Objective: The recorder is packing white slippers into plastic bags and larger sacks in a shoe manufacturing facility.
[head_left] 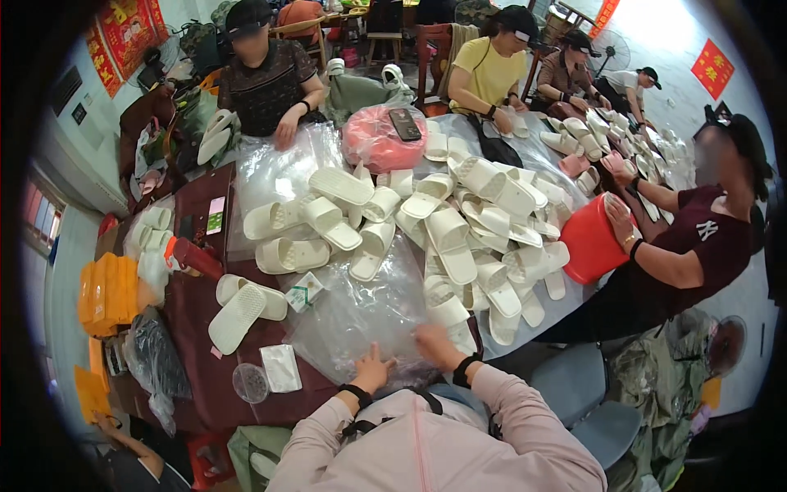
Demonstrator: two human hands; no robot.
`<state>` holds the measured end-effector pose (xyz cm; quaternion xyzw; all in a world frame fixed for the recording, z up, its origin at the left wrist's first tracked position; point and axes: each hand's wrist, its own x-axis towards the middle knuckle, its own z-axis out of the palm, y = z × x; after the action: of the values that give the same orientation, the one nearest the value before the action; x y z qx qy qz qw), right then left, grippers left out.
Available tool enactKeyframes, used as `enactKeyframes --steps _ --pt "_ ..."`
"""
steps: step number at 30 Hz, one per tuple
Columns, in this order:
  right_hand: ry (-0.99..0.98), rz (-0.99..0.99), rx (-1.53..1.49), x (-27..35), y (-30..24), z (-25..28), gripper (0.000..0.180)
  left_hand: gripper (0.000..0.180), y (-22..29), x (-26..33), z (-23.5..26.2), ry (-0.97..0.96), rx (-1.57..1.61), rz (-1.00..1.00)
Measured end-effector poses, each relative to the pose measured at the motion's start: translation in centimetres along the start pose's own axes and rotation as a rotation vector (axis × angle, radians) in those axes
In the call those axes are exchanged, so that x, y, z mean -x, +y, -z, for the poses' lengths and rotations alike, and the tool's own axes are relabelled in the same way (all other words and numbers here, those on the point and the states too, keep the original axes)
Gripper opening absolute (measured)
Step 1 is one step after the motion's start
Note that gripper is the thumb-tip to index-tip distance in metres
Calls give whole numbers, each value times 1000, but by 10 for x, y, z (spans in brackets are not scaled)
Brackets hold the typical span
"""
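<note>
A stack of clear plastic bags (352, 316) lies flat on the table in front of me. My left hand (373, 369) rests on its near part with the fingers spread. To the right, my right hand (440, 346) has its fingers curled together at the bags' right edge, close to a white slipper (445, 306); its fingertips are small and partly hidden. A big heap of white slippers (459, 221) begins just beyond the bags. On the bags' left part sits a small white-and-green box (305, 293).
Left on the dark red tabletop (184, 353) are a slipper pair (238, 316), a white tissue pack (280, 368), a round clear lid (250, 383), a red cup (197, 258) and a phone (216, 216). A co-worker at right holds a red bucket (592, 239). Other people sit around the table.
</note>
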<state>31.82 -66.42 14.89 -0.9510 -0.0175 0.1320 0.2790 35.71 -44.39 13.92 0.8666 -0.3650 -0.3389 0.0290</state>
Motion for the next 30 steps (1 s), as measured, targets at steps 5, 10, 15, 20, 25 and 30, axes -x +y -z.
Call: enactKeyframes --steps 5,10,15,20,25,30 --pt "777 -337 232 25 20 39 50 36 9 7 14 -70 69 93" --pt "731 -302 132 34 57 40 57 36 13 3 19 -151 93 128" --pt "481 -22 134 32 91 35 50 41 16 -9 14 -202 169 191" --pt "437 -157 174 26 69 63 38 46 12 -3 6 -161 127 172" --pt "611 -98 97 25 73 98 31 47 17 4 2 -72 137 192" --pt "651 -481 160 27 96 85 60 45 24 3 -4 -56 146 219"
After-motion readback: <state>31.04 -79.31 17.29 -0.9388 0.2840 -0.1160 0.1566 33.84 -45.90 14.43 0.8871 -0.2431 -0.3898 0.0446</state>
